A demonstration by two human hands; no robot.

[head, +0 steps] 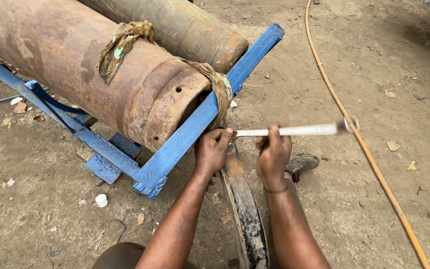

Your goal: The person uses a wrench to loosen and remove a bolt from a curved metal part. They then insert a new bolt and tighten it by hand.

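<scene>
My right hand (pixel 273 154) grips a long pale metal wrench (pixel 294 131) that points right, level with the ground. My left hand (pixel 212 148) is closed at the wrench's left end, against the blue steel bar (pixel 195 124) of a cart frame. What the wrench head sits on is hidden by my fingers. A dark rusty wheel rim (pixel 245 209) stands on edge between my forearms. A big rusty gas cylinder (pixel 90 74) lies on the blue frame, tied with a ragged cloth strap (pixel 123 47).
A second cylinder (pixel 185 27) lies behind the first. An orange hose (pixel 364 149) runs across the dirt ground at the right. A worn shoe (pixel 302 163) sits beside my right hand. A small white cap (pixel 101 200) and scraps lie at the lower left.
</scene>
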